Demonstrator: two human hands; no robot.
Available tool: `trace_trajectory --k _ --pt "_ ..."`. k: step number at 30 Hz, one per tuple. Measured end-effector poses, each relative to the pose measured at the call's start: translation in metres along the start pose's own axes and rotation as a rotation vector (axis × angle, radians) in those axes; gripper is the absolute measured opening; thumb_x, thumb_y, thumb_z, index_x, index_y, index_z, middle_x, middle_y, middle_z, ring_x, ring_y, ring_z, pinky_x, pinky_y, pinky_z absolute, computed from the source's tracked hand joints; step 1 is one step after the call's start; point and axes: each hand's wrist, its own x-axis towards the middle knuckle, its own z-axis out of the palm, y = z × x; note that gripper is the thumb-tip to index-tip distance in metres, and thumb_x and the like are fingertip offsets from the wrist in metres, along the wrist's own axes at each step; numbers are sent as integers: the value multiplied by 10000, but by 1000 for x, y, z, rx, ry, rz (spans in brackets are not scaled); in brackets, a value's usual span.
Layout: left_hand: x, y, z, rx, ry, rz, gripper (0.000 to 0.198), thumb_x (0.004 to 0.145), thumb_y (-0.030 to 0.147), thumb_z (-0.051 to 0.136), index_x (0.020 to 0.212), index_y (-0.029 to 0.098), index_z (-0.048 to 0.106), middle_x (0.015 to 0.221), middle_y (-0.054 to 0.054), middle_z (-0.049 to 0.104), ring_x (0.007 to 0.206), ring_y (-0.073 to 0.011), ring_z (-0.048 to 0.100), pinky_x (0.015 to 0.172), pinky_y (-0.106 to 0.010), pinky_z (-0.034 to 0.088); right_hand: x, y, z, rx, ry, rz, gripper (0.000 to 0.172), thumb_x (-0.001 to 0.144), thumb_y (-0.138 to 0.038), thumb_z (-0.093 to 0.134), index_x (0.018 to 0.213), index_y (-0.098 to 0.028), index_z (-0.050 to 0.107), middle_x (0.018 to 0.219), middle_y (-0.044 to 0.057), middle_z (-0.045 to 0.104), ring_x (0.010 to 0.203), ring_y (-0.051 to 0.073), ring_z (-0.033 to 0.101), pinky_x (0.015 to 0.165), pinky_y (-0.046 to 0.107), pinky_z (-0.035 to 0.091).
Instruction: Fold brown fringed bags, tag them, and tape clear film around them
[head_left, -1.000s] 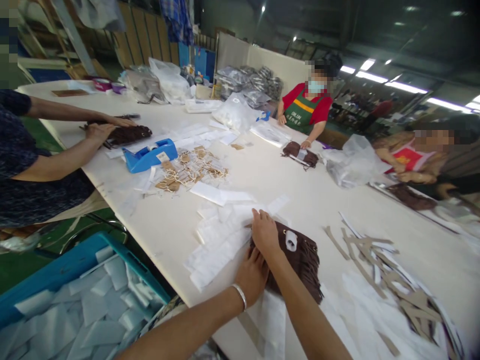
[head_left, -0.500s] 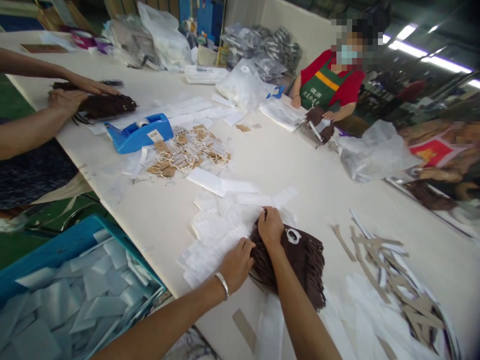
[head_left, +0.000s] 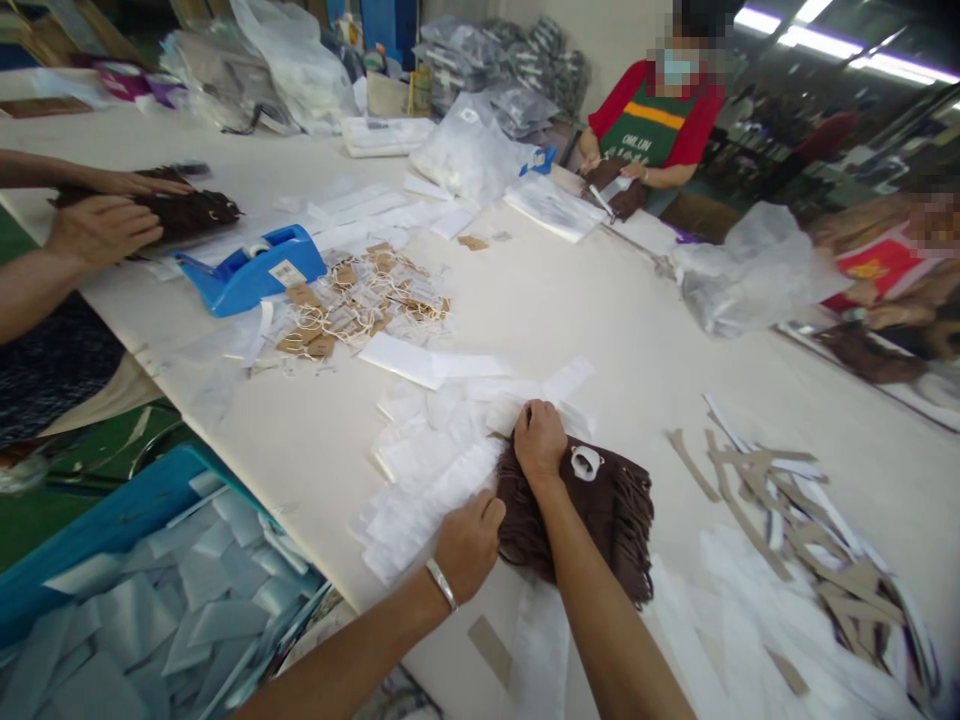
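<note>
A dark brown fringed bag (head_left: 600, 520) lies flat on the table in front of me, with a white-wrapped fitting (head_left: 586, 462) near its top edge. My right hand (head_left: 541, 440) is closed over the bag's upper left corner, its forearm crossing the bag. Beside the bag's left fringe is my left hand (head_left: 469, 545), a bracelet on its wrist. Its fingers are curled together; whatever they pinch, if anything, is hidden. White tissue sheets (head_left: 431, 490) lie spread just left of the bag, close to both hands.
A blue tape dispenser (head_left: 255, 270) stands by a heap of string tags (head_left: 360, 300). Brown and white strips (head_left: 810, 530) lie at right. A blue crate (head_left: 112, 530) of pale sheets stands below the table edge. Co-workers handle brown bags at left, at the back and at far right.
My left hand has drawn slightly down and left from the bag's edge, its fingers more curled. My right hand stays on the corner. The camera view has shifted a little.
</note>
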Motion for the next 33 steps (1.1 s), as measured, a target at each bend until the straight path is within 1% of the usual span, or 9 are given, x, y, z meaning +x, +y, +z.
trace_trajectory --k 2,5,8,14,21,24,27,30,33 --pt "-2 0 -3 -50 50 0 203 863 70 394 971 196 510 993 -48 554 907 -184 567 774 -309 506 0 1 1 2 8 5 150 934 -256 449 915 -178 576 904 59 582 837 186 489 709 282 306" --pt "2 -1 -9 -107 151 41 397 808 62 462 1187 181 468 1163 -82 515 1079 -205 523 922 -353 479 0 2 1 12 15 6 145 931 -252 454 910 -178 576 897 53 584 832 183 490 705 278 307" --pt "10 -1 -10 -24 142 115 608 798 60 500 1371 216 367 1161 -90 531 1050 -219 540 903 -384 491 0 2 0 17 16 10 129 925 -244 464 899 -181 574 887 47 587 825 182 491 700 278 308" --pt "11 -5 -1 162 103 218 394 915 122 428 1285 226 516 919 -65 613 796 -205 609 655 -330 531 -1 1 0 13 9 25 125 927 -239 461 907 -182 570 903 57 587 849 188 485 720 285 316" --pt "8 -16 -1 16 97 125 468 848 6 400 1195 249 598 937 -23 678 854 -170 647 751 -292 530 -1 -5 -6 -7 -13 92 176 953 -254 411 948 -165 562 953 97 571 922 226 474 785 330 339" --pt "2 -19 -13 35 26 114 515 844 25 417 1288 261 531 1101 -29 672 941 -169 652 804 -286 521 -1 -8 -11 -9 -36 123 200 964 -291 404 961 -162 556 961 101 574 936 235 482 812 354 354" --pt "-5 -14 -43 162 -69 148 537 888 112 423 1400 275 403 1036 -35 673 779 -176 663 687 -296 523 2 -7 -15 -9 -29 137 226 970 -338 401 981 -173 555 967 89 588 938 234 499 823 368 376" --pt "-13 7 -68 255 62 254 484 907 188 443 1387 244 409 1027 -62 645 846 -216 642 765 -366 518 1 -9 -19 23 -33 115 239 976 -332 392 1019 -161 553 987 100 603 960 239 515 852 397 392" --pt "-17 31 -60 135 269 425 343 929 226 450 1266 191 495 1168 -104 583 1096 -237 556 970 -411 451 -1 -13 -27 76 -50 27 237 969 -311 420 1066 -139 553 1009 115 622 993 232 532 894 412 400"
